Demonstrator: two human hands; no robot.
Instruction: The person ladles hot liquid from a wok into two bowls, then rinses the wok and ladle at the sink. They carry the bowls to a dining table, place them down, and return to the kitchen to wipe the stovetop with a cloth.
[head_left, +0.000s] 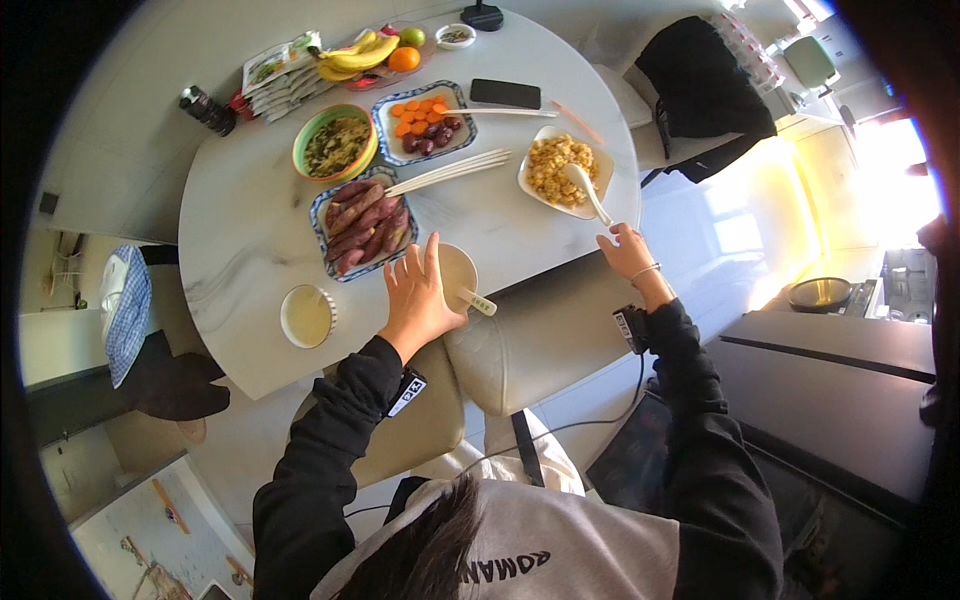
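My left hand (416, 300) spreads its fingers around the left side of a pale bowl (456, 274) near the table's front edge. Whether it grips the bowl is unclear. A short spoon handle (478, 301) with printed writing sticks out over the bowl's near rim. My right hand (630, 255) is at the handle end of a white spoon (586, 191), thumb and forefinger apart. The spoon's head lies in yellow crumbly food (555, 169) in a white square bowl (602, 196). Purple sweet potatoes (364, 225) fill a blue-patterned dish (319, 225) beyond my left fingers.
A striped cup of pale liquid (307, 316) stands to the left. Farther back are white chopsticks (450, 172), a green-yellow soup bowl (301, 144), a dish (384, 124) of carrot slices and dates, a phone (505, 94) and bananas (360, 56). Upholstered chairs (540, 330) stand against the front edge.
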